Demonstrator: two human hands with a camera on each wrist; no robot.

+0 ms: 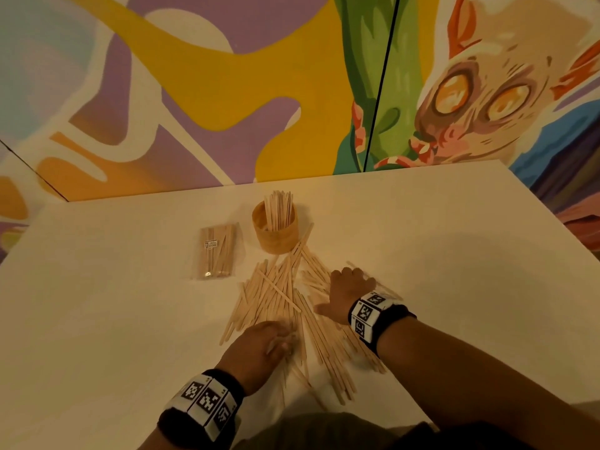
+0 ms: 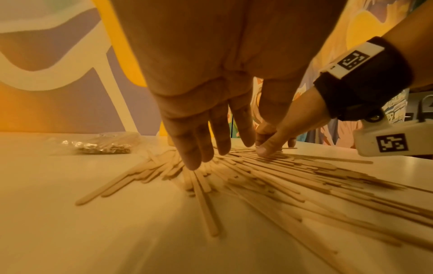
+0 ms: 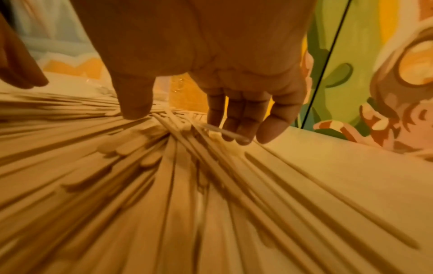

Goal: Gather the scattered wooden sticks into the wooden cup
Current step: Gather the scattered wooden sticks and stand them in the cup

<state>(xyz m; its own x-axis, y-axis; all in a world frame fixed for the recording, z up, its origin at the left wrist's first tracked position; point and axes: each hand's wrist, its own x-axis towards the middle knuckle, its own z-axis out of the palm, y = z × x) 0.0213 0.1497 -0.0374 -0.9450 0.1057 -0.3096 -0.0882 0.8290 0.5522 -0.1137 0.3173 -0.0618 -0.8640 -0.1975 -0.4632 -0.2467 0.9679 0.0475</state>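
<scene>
A round wooden cup (image 1: 275,234) stands upright at the back middle of the white table (image 1: 97,319), with several sticks upright in it. In front of it many flat wooden sticks (image 1: 279,298) lie fanned in a loose pile. My left hand (image 1: 264,342) is at the pile's near end, its straight fingers (image 2: 199,148) pointing down and touching the sticks (image 2: 269,178). My right hand (image 1: 345,290) lies over the pile's right side. Its thumb (image 3: 134,103) presses on the sticks (image 3: 164,166), and its lightly bent fingers (image 3: 239,126) touch one stick's end. Neither hand lifts a stick.
A clear plastic packet of sticks (image 1: 217,251) lies left of the cup, also visible as the packet (image 2: 98,144) in the left wrist view. A painted wall (image 1: 227,92) rises right behind the table's far edge. The table's right edge (image 1: 552,228) runs diagonally.
</scene>
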